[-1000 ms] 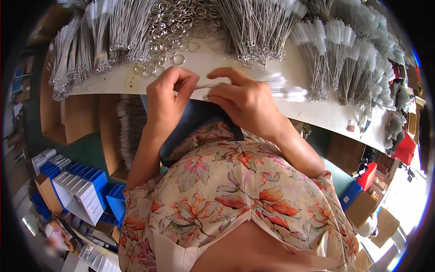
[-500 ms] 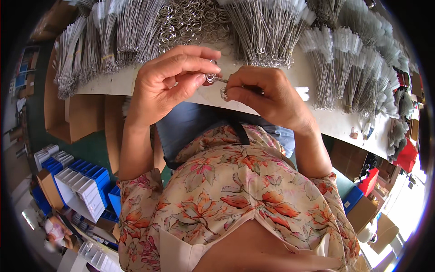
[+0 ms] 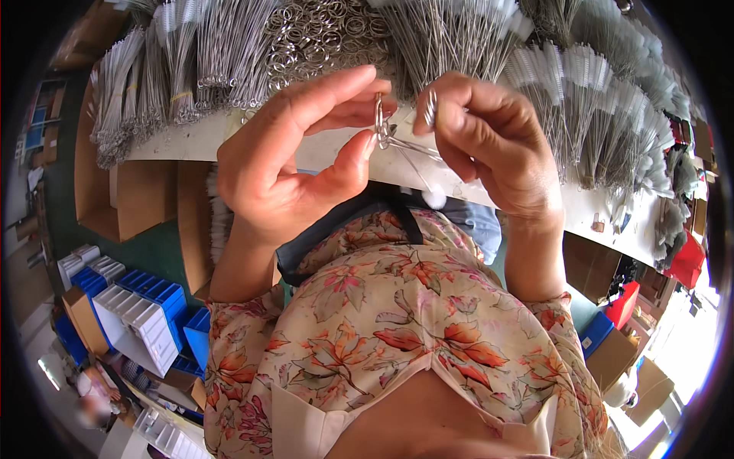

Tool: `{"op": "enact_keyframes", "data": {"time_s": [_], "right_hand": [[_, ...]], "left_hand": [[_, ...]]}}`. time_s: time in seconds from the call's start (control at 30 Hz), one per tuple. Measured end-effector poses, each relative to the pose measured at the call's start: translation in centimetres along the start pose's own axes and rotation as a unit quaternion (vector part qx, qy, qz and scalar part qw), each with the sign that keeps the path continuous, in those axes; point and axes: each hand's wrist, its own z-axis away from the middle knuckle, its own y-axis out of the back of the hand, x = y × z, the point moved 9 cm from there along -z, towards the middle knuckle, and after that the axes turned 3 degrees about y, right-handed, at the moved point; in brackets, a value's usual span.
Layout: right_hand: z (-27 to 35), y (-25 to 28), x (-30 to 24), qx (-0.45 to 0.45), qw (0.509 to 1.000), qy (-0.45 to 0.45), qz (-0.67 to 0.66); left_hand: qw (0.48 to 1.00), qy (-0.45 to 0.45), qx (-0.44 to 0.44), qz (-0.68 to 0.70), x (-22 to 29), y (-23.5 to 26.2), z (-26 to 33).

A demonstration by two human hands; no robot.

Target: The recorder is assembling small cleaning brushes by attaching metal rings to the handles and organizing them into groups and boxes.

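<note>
My left hand point(image 3: 294, 149) pinches a metal split ring point(image 3: 379, 115) on edge between thumb and fingertips, above the table's near edge. Looped wire ends of thin wire brushes point(image 3: 411, 145) meet at this ring; one brush slants down to a white tip point(image 3: 434, 200). My right hand point(image 3: 493, 134) is closed just to the right, with a few more split rings point(image 3: 430, 109) between thumb and forefinger. Some brush wires run under its fingers; whether it grips them too I cannot tell.
A heap of split rings point(image 3: 329, 38) lies on the white table point(image 3: 589, 206) at the back. Bundles of wire brushes stand left point(image 3: 183, 76) and right point(image 3: 451, 61) of it. Cardboard boxes point(image 3: 145, 199) and blue and white bins point(image 3: 138, 321) are below at left.
Both hands have risen closer to view, and the right has moved up and to the right. The ring now stands more upright, and a brush with a white tip shows below it.
</note>
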Motion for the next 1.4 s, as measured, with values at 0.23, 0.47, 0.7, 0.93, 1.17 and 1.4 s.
{"op": "enact_keyframes", "data": {"time_s": [0.23,0.47,0.7,0.93,1.17,1.4], "right_hand": [[-0.9,-1.3,-1.7,0.069,0.993,0.075,0.054],[-1.7,-1.1,-1.3,0.026,0.999,0.025,0.032],[-1.7,-1.4,-1.1,-0.009,0.996,0.025,0.090],[-1.4,-1.3,0.2,0.034,0.997,0.047,0.048],[-1.7,-1.1,-1.0,0.079,0.988,0.116,0.060],[-1.6,-1.3,-1.3,0.101,0.982,0.148,0.059]], "left_hand": [[0.995,-0.067,0.006,-0.072,1.3,-0.1,-0.7],[0.998,-0.055,0.011,-0.042,0.4,0.3,-1.2],[0.998,0.000,-0.068,0.001,-0.9,0.3,-1.4],[0.996,0.040,-0.042,0.068,-1.2,0.7,-1.6],[0.997,0.030,-0.066,0.006,-0.6,0.4,-1.4],[0.999,0.003,-0.032,-0.004,-0.5,0.5,-1.7]]}}
